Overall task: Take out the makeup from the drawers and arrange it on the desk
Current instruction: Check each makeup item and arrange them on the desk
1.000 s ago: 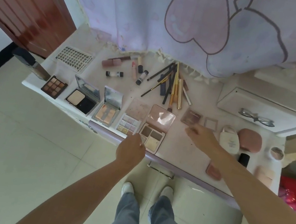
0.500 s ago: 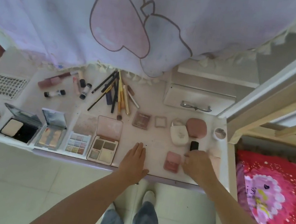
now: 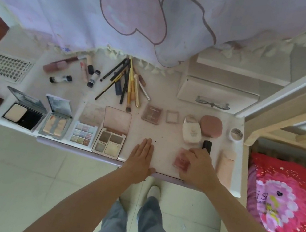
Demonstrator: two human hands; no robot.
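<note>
Left hand [image 3: 141, 157] lies flat on the desk [image 3: 166, 138], fingers straight and together, holding nothing. Right hand [image 3: 197, 166] has its fingers curled over a small pink compact [image 3: 181, 159] near the front edge, gripping it. A black tube [image 3: 207, 146] stands just behind that hand, and a peach tube [image 3: 225, 167] lies just to its right. Open palettes [image 3: 110, 141] sit in a row along the front edge, left of the flat hand. Brushes and pencils [image 3: 127, 83] are fanned out at the back, under the curtain [image 3: 124, 11].

Lilac curtain [image 3: 124, 11] with pink cartoon print hanging over the back, eyeglasses [image 3: 212, 103] on a small white box [image 3: 218, 90], red floral bedding [image 3: 287, 197] at right, pale tiled floor [image 3: 8, 173]
</note>
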